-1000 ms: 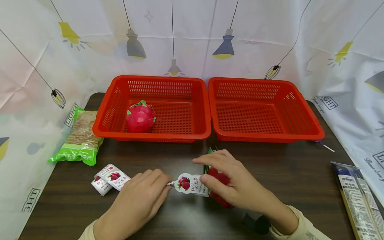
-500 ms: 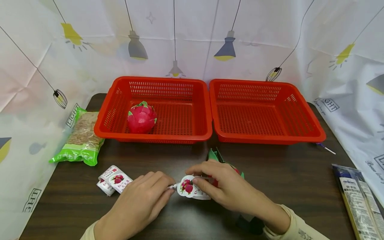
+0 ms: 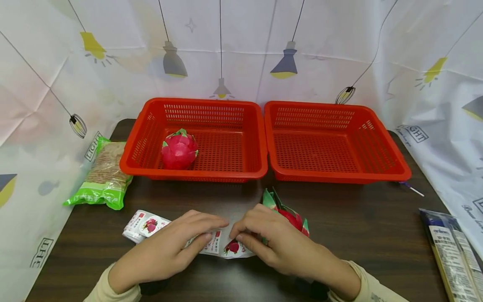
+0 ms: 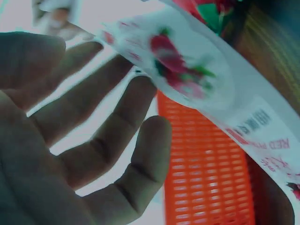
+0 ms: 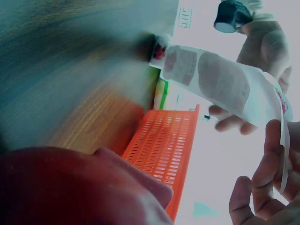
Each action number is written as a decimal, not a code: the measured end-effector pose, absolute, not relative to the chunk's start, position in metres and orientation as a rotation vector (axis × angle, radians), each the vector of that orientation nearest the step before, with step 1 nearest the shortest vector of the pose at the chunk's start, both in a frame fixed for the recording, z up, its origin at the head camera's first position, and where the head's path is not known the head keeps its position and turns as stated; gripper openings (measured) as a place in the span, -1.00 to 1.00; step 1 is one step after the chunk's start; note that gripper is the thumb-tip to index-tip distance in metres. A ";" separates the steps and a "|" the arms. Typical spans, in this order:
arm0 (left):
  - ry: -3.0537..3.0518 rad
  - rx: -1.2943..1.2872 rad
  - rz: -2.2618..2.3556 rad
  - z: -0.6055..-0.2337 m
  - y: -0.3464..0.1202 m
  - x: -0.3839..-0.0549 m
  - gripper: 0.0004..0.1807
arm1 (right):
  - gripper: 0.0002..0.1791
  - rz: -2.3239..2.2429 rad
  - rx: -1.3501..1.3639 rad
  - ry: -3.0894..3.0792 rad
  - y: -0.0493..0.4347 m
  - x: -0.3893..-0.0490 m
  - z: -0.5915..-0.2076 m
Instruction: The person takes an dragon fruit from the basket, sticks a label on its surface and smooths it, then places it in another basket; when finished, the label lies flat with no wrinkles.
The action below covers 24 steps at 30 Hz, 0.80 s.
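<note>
A strip of white labels printed with dragon fruit point(image 3: 210, 248) runs between the two hands, its loosely rolled end point(image 3: 133, 226) lying on the table at left. My right hand point(image 3: 275, 239) pinches the strip's near end between thumb and fingers. Close beside the strip my left hand point(image 3: 170, 243) is held with fingers loosely extended; the left wrist view shows those fingers point(image 4: 112, 131) spread behind the label strip point(image 4: 220, 89), not curled round it. Behind the right hand sits a dragon fruit point(image 3: 292, 217), partly hidden. Its red skin point(image 5: 75, 187) fills the lower left of the right wrist view.
Two red baskets stand side by side at the back; the left basket point(image 3: 196, 173) holds another dragon fruit point(image 3: 179, 151). At left lies a green-and-clear bag point(image 3: 105, 174). A flat package point(image 3: 450, 247) and a lollipop stick point(image 3: 416, 191) lie at right.
My left fingers have let go of the label strip's twisted end and loosened. The right hand has moved left onto the strip and now pinches it; more of the strip shows flattened out.
</note>
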<state>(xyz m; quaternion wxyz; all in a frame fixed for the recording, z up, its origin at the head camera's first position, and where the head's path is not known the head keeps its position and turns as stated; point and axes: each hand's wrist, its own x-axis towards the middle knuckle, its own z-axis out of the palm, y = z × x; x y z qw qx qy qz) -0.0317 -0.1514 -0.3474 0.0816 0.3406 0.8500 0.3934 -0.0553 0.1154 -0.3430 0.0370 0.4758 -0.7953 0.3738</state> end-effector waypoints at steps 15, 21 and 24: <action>2.255 0.959 1.245 -0.355 -0.150 -0.053 -0.97 | -0.86 1.177 1.520 -2.418 0.115 -0.050 -0.347; 2.298 0.828 1.123 -0.364 -0.156 -0.060 -0.98 | -0.79 1.264 1.394 -2.427 0.123 -0.048 -0.347; 2.386 0.778 1.002 -0.374 -0.160 -0.064 -0.96 | -0.72 1.308 1.320 -2.396 0.130 -0.049 -0.349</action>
